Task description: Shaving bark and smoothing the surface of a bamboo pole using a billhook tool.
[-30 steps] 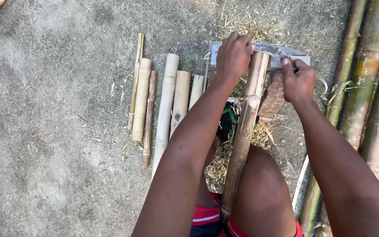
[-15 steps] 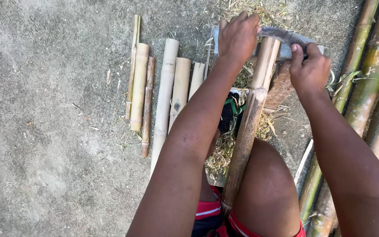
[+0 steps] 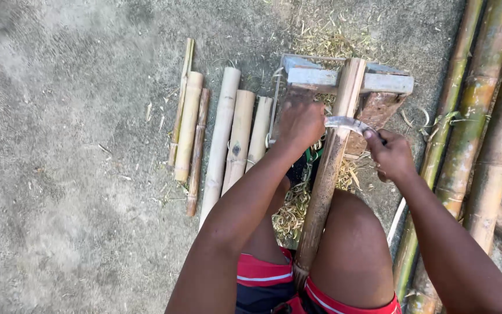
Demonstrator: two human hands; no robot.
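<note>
Both hands on a curved steel blade across a long tan bamboo pole.

We see left hand (image 3: 300, 123) and right hand (image 3: 389, 154) clamped on the blade (image 3: 344, 122), apparently by its ends, across the pole (image 3: 327, 174).

Sunlit ground (image 3: 59, 221) — seemingly rough concrete — outdoors.
</note>
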